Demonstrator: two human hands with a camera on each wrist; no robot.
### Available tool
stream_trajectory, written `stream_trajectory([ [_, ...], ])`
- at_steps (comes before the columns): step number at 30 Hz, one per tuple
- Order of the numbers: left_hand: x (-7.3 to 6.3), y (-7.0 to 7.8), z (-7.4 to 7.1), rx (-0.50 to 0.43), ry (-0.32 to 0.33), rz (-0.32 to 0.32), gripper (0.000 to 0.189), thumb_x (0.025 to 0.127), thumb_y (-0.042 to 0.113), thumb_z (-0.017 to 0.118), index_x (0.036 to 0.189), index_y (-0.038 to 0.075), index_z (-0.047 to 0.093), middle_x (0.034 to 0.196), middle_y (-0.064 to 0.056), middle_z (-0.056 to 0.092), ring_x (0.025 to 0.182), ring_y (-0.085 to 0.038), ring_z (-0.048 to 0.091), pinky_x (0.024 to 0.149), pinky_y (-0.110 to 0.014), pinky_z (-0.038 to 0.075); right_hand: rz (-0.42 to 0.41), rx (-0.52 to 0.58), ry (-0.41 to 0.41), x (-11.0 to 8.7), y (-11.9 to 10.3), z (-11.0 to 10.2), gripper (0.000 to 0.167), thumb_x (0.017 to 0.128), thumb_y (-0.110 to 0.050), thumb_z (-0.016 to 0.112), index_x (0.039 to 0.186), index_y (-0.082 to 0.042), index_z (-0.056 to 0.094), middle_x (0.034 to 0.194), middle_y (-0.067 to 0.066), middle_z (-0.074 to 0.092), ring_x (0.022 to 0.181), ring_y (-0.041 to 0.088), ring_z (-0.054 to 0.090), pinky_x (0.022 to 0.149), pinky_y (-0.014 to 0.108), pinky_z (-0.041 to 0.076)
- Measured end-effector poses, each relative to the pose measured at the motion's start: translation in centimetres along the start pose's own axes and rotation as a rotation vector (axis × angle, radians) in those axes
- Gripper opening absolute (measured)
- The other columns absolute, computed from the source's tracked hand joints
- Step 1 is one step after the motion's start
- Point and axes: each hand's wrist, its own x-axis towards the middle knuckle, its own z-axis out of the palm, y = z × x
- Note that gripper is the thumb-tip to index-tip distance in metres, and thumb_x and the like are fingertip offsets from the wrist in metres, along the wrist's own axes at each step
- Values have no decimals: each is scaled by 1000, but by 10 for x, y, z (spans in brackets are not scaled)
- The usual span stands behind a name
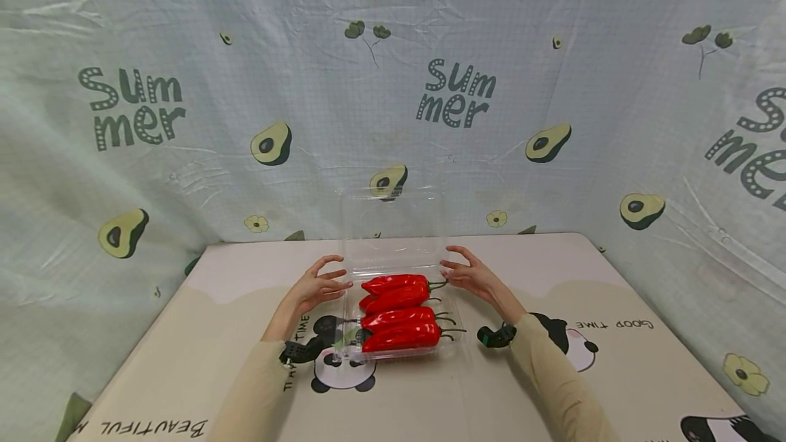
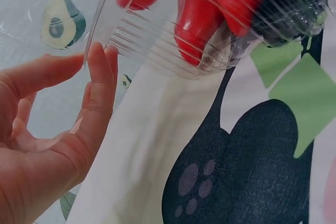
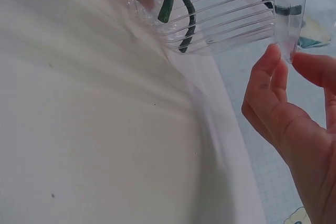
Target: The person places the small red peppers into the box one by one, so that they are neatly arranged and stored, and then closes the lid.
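Observation:
Several shiny red peppers (image 1: 402,337) with green stems lie side by side in a clear plastic clamshell container (image 1: 399,355) in the head view. Its transparent lid (image 1: 393,230) stands raised at the far side. At the left edge, near the hinge, my left hand (image 1: 316,290) pinches the plastic rim; the left wrist view shows fingertips on both faces of the container's edge (image 2: 90,51). My right hand (image 1: 477,278) pinches the matching edge on the right, with the ribbed wall (image 3: 236,27) just beside its fingertips in the right wrist view.
The container is over a pale table mat (image 1: 491,401) printed with pandas and lettering. Behind the table hangs a light curtain (image 1: 331,101) with avocado prints, and it continues along both sides. Dark bands (image 1: 301,351) are worn on both wrists.

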Motion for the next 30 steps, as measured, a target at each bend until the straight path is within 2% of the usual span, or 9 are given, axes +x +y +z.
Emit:
stream_trajectory([
  [5,0,-1,0,3,5,4,43,85,-6,49,122,12,38,136,-26,32,94,-19,63,77,-26,52,-6,14,0,-1,1,0,42,89,6,43,120,-22,39,122,10,46,98,12,59,80,23,48],
  [9,-1,-2,-1,5,-4,14,36,86,-6,48,115,15,44,133,-26,34,94,-18,63,79,-27,52,-12,68,-21,-4,-2,1,30,92,3,38,116,-15,40,115,7,48,97,13,59,80,23,49],
  [12,-2,-3,-1,14,-17,26,34,87,-4,47,116,13,44,133,-26,35,96,-19,62,83,-31,51,-6,130,-44,-6,-5,2,22,95,-1,33,110,-15,43,112,6,48,99,16,58,81,24,49],
  [20,-4,-4,-2,74,-11,20,36,88,-4,44,122,8,40,132,-27,37,99,-21,60,90,-42,46,5,253,-104,-11,-10,4,23,98,-20,26,100,-17,49,121,17,38,106,25,50,86,30,47],
  [24,-4,-6,-2,107,6,19,33,89,-3,42,120,8,42,130,-28,40,101,-24,60,91,-44,45,21,235,-91,-12,-10,4,26,99,-27,26,99,-17,49,123,19,37,105,25,52,86,31,46],
  [30,-6,-6,-3,98,-9,5,25,90,4,47,112,15,47,121,-25,47,99,-23,62,89,-42,47,34,132,-85,-14,-11,6,23,98,-29,28,95,-19,49,115,10,45,106,23,52,87,31,45],
])
